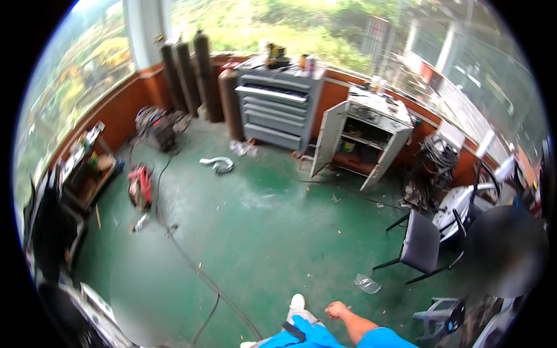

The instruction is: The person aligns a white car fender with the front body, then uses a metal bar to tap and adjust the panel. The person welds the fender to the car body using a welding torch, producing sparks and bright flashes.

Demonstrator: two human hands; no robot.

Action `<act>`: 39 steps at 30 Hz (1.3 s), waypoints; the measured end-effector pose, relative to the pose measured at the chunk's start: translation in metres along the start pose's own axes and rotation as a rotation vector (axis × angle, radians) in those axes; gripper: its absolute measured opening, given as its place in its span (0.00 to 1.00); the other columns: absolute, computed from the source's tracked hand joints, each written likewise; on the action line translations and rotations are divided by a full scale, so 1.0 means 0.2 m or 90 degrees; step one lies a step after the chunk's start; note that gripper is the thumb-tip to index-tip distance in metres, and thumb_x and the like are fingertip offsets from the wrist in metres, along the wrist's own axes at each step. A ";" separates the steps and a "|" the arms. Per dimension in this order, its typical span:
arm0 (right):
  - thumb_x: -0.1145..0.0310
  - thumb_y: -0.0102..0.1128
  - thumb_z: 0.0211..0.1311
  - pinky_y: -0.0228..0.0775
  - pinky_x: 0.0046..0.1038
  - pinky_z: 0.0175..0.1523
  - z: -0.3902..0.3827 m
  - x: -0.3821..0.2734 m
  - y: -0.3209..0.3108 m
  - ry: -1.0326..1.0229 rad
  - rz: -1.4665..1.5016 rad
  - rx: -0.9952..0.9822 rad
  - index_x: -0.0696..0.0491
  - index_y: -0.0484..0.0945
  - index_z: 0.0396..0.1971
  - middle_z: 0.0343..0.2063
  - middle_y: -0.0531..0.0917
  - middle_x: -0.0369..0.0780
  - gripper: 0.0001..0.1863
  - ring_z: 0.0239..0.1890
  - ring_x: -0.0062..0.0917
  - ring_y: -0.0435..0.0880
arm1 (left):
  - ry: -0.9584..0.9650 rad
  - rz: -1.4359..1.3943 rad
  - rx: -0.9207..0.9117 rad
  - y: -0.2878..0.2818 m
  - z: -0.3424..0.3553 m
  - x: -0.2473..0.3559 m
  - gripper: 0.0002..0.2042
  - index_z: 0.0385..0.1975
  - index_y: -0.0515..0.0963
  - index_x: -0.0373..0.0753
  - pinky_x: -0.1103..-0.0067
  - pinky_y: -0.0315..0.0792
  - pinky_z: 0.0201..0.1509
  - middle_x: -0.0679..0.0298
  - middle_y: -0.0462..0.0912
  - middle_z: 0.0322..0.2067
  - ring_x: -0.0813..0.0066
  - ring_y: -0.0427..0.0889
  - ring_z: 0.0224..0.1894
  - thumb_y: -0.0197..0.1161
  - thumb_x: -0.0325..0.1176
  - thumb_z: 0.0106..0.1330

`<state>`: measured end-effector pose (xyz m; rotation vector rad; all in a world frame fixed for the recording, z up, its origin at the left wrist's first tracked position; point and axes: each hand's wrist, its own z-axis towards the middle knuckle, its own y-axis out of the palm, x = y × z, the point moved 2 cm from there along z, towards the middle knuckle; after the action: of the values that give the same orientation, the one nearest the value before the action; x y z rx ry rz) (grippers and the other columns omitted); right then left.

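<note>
My right hand (335,310) hangs low at the lower edge, above the green floor and beside my blue clothing. Its fingers are curled closed. A tiny bit of something may show by the fingers, but it is too small to name. My left hand is out of view. One white shoe (297,301) of mine is on the floor just left of that hand. A clear plastic wrapper (367,283) lies on the floor to the right of the hand, apart from it.
A dark cable (185,255) crosses the floor on the left. A black chair (421,240) stands at right. A grey drawer cabinet (275,107), an open white cabinet (380,113) and several gas cylinders (203,75) line the far wall. A red tool bag (140,187) sits left.
</note>
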<state>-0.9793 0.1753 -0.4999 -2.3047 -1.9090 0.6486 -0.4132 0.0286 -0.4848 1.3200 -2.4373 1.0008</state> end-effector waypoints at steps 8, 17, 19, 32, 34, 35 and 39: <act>0.65 0.66 0.66 0.78 0.27 0.31 0.15 -0.42 -0.83 -0.050 0.173 0.114 0.56 0.84 0.40 0.29 0.87 0.38 0.10 0.26 0.22 0.85 | 0.188 -0.053 -0.022 0.21 0.54 1.44 0.23 0.58 0.76 0.32 0.67 0.79 0.45 0.55 0.84 0.43 0.63 0.83 0.42 0.58 0.45 0.73; 0.65 0.71 0.54 0.77 0.35 0.35 0.88 -0.43 -1.01 -0.165 0.153 0.138 0.58 0.87 0.35 0.29 0.87 0.44 0.14 0.30 0.30 0.85 | 0.152 0.077 -0.107 0.98 0.80 2.28 0.18 0.45 0.82 0.33 0.68 0.77 0.29 0.58 0.84 0.31 0.66 0.82 0.27 0.60 0.45 0.71; 0.67 0.71 0.50 0.77 0.34 0.36 0.94 -0.56 -1.19 -0.139 0.258 0.129 0.59 0.88 0.34 0.28 0.87 0.42 0.13 0.30 0.27 0.83 | 0.060 0.184 -0.112 1.21 0.94 2.30 0.19 0.38 0.85 0.37 0.65 0.75 0.27 0.58 0.84 0.25 0.65 0.80 0.23 0.59 0.48 0.71; 0.76 0.60 0.63 0.68 0.30 0.19 0.87 -1.84 -2.81 -0.157 0.497 0.268 0.59 0.80 0.39 0.22 0.81 0.41 0.06 0.17 0.27 0.79 | 0.392 0.038 -0.193 1.94 1.05 4.70 0.19 0.52 0.80 0.30 0.74 0.78 0.40 0.60 0.86 0.34 0.73 0.85 0.33 0.65 0.37 0.68; 0.75 0.62 0.64 0.64 0.30 0.19 1.06 -1.97 -3.02 -0.169 0.462 0.289 0.59 0.79 0.45 0.21 0.79 0.40 0.11 0.16 0.24 0.75 | 0.375 -0.075 -0.159 1.94 1.04 4.85 0.19 0.55 0.78 0.28 0.74 0.79 0.43 0.57 0.85 0.39 0.71 0.86 0.36 0.64 0.35 0.69; 0.74 0.63 0.64 0.63 0.31 0.18 1.14 -2.04 -3.12 -0.172 0.442 0.296 0.60 0.78 0.49 0.21 0.79 0.39 0.14 0.16 0.23 0.74 | 0.356 -0.064 -0.131 1.92 0.99 4.87 0.19 0.56 0.77 0.29 0.75 0.80 0.45 0.57 0.85 0.40 0.70 0.86 0.38 0.63 0.34 0.70; 0.67 0.68 0.61 0.77 0.31 0.36 1.74 -2.12 -3.56 -0.224 0.187 0.421 0.59 0.79 0.53 0.36 0.86 0.44 0.21 0.30 0.27 0.84 | 0.209 -0.043 -0.067 1.87 0.98 4.46 0.19 0.55 0.77 0.30 0.77 0.78 0.36 0.57 0.87 0.38 0.71 0.86 0.33 0.63 0.36 0.70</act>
<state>-1.8196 -0.1430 -0.4716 -2.1129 -1.1686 1.5293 -1.2040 -0.5531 -0.3961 1.0986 -2.1539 0.9702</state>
